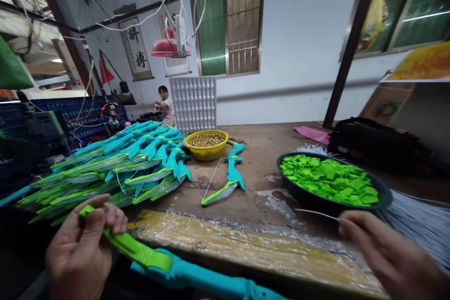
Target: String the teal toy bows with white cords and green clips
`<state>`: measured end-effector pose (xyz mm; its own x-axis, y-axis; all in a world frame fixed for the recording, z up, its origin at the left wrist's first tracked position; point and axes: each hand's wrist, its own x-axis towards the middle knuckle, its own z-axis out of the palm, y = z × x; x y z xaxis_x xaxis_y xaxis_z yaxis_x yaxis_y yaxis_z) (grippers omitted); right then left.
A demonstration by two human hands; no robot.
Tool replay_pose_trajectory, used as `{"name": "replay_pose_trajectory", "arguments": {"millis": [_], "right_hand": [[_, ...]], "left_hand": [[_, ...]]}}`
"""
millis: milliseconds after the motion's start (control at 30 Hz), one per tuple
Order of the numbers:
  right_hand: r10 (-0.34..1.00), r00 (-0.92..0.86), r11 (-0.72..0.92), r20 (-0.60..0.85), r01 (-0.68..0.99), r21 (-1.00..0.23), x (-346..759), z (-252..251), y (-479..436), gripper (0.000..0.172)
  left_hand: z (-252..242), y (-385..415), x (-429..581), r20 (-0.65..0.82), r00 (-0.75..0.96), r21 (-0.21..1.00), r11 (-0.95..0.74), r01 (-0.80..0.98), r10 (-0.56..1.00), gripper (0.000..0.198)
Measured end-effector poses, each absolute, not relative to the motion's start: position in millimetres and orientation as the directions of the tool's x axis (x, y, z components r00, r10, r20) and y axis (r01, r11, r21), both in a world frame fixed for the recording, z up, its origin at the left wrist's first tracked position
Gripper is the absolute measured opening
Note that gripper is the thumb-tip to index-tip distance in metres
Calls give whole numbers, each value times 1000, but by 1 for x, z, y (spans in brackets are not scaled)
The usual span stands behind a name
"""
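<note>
My left hand [82,243] is closed around the green limb tip of a toy bow [158,262]. The bow's blue middle part runs along the table's front edge and out of the bottom of the view. At the right, my right hand [383,243] pinches a thin white string [318,213] between thumb and finger; its free end points left. This hand is slightly blurred. Just beyond it stands a dark basin [385,197] full of bright green plastic pieces [326,178]. One strung blue-and-green toy bow [232,168] lies alone mid-table.
Many toy bows [140,159] are piled at the left. A yellow bowl [207,152] holds small brass-coloured rings. White strings [418,220] lie in a bundle at the right, near a black bag [376,143]. A red lamp [167,46] hangs overhead; a person [167,105] is at the back.
</note>
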<state>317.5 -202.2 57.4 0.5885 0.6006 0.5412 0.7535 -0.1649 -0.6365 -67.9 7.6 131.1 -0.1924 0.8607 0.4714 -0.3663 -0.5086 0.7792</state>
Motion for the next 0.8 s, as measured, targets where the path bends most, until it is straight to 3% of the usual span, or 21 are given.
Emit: {"name": "replay_pose_trajectory", "arguments": {"millis": [33,133,200,300,467,633,700,800], "right_hand": [[722,531,-95,443,710,-697,296,76,-190,25],[808,378,198,451,548,-813,225,146,-150,28],[842,275,367,465,339,-866,185,190,-125,26],[898,83,427,432,74,-901,146,226,-95,22],[934,-65,356,351,101,-929,130,207,-68,19],[946,-182,281,269,41,-959,124,201,-74,22],[918,-207,356,338,55,-933,117,210,-78,23],[817,-194,573,542,181,-799,109,217,-80,23]], "left_hand": [[137,3,-60,516,-169,762,-540,-357,840,16],[155,-10,-40,609,-133,709,-612,-350,782,13],[166,-16,-30,624,-120,698,-621,-357,772,17],[175,-16,-25,596,-76,707,-567,-423,800,28],[169,-2,-34,557,-39,683,-484,-547,830,35],[159,2,-36,626,72,615,-434,-658,777,21],[158,0,-35,650,82,587,-431,-686,755,17],[158,-5,-35,662,58,554,-435,-710,747,22]]}}
